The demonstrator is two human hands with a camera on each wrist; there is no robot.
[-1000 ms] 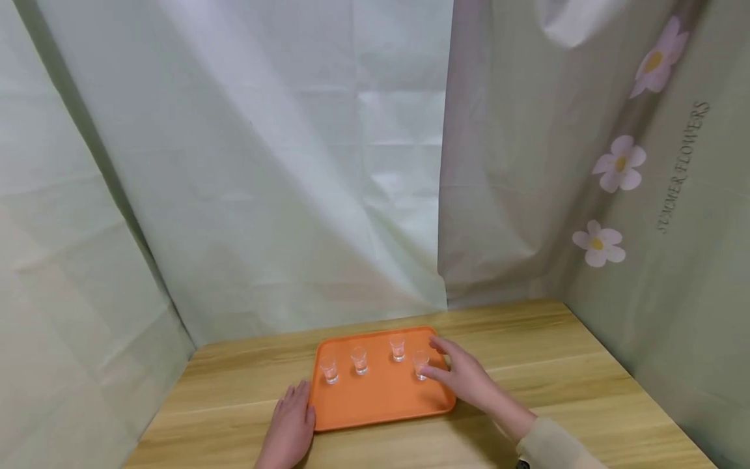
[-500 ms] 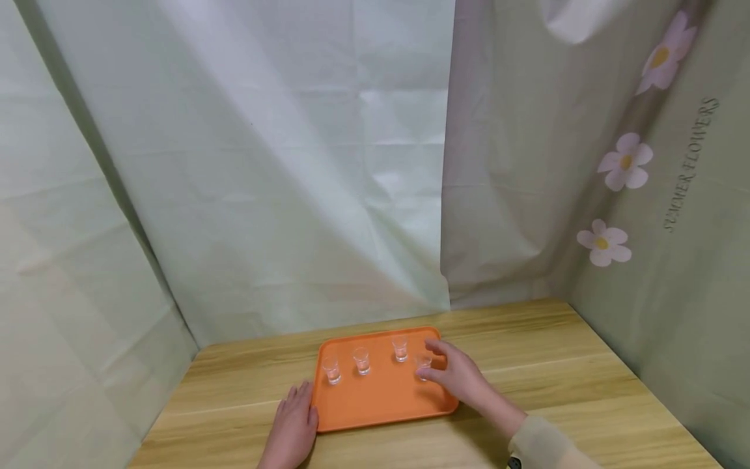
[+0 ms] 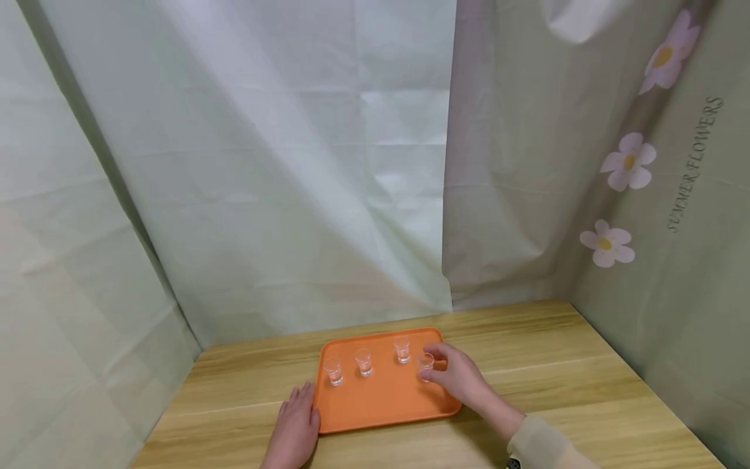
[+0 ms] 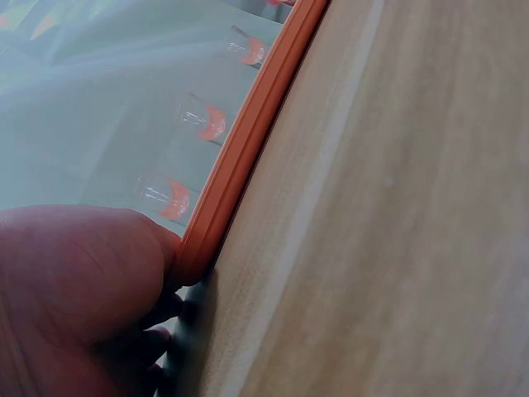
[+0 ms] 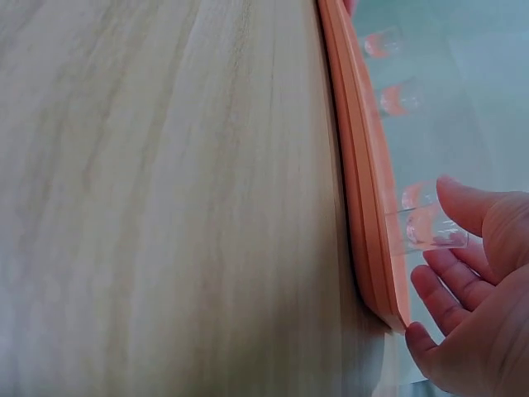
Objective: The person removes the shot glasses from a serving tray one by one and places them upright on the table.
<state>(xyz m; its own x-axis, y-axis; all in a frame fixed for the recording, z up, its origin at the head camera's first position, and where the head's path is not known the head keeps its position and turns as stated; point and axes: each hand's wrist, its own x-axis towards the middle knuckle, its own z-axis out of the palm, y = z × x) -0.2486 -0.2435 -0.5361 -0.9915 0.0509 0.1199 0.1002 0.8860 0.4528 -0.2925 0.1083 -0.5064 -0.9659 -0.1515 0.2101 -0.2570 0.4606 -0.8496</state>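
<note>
On an orange tray (image 3: 381,404) stand several small clear shot glasses, all upright. My right hand (image 3: 459,374) reaches over the tray's right side, thumb and fingers curled round the rightmost shot glass (image 3: 426,366) near its rim. The right wrist view shows that shot glass (image 5: 430,227) between thumb and fingers, low over the tray. My left hand (image 3: 293,426) rests at the near left corner, fingers along the tray's left edge and thumb against its rim. Another shot glass (image 3: 402,350) stands just behind the gripped one.
Two more shot glasses, the middle one (image 3: 364,362) and the leftmost one (image 3: 334,371), stand on the tray's left half. The tray lies on a wooden table (image 3: 527,365). Pale curtains (image 3: 293,195) enclose the back and sides.
My right thumb and fingers have closed in round the rightmost shot glass. The left hand stays at the tray's edge. The whole head view has shifted slightly.
</note>
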